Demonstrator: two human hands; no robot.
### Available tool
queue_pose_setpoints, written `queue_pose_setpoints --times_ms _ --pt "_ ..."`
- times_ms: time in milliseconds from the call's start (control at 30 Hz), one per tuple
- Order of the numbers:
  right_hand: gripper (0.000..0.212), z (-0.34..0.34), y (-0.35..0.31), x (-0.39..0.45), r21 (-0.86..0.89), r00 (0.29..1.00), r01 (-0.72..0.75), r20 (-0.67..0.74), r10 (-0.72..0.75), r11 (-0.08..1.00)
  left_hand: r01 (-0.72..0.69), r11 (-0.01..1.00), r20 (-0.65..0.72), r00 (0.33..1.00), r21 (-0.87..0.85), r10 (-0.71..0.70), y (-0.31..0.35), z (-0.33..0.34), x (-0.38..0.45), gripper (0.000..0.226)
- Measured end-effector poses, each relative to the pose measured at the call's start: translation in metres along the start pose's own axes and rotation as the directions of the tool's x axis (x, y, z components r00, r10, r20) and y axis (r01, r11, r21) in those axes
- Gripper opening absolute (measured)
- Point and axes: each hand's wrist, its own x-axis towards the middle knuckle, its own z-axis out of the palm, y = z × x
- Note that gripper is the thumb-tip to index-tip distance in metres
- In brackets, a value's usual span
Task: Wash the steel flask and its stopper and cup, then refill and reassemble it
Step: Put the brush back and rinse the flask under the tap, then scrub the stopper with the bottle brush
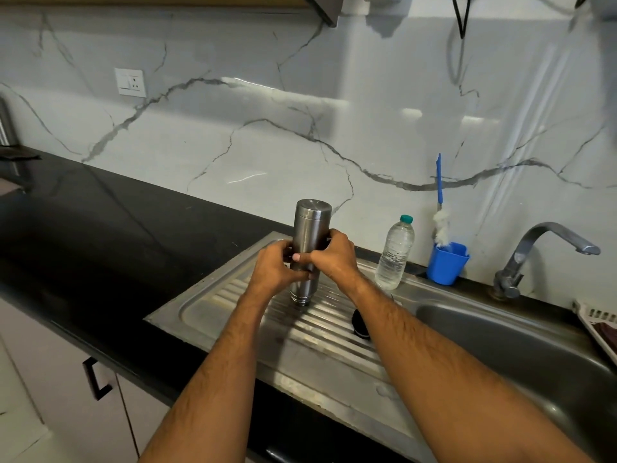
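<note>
Marble-veined wall backed a black desk [140,228] whose steel drainboard [300,345] left ridged room around the steel flask [309,248], held upside down above it. Left hand [273,270] and right hand [335,253] both gripped the flask's middle; a black stopper [360,324] lay right of the flask, a plastic bottle [394,253] farther right. No writing was readable.

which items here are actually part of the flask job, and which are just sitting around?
Part of the job:
steel flask, held inverted by left hand and right hand
black round part on drainboard, perhaps the stopper
bottle brush in blue cup
tap, sink
water bottle

Lying about:
wall socket
rack, far right
</note>
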Motion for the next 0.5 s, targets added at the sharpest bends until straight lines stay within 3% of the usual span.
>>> queue_pose_setpoints --times_ms 233,333,500 --pt "0.08 -0.011 0.011 -0.003 -0.019 0.998 -0.049 -0.027 0.049 0.999 0.108 0.994 -0.047 0.993 0.009 -0.107 -0.004 -0.004 -0.007 0.081" --pt "0.071 -0.022 0.018 -0.01 -0.019 0.996 -0.076 -0.05 0.075 0.997 0.15 0.989 -0.075 0.986 -0.012 -0.15 -0.006 -0.005 -0.018 0.072" --pt "0.04 -0.047 0.038 -0.027 -0.004 0.991 -0.099 -0.092 0.098 0.995 0.207 0.977 -0.074 0.975 -0.051 -0.21 -0.007 0.0 -0.041 0.05"
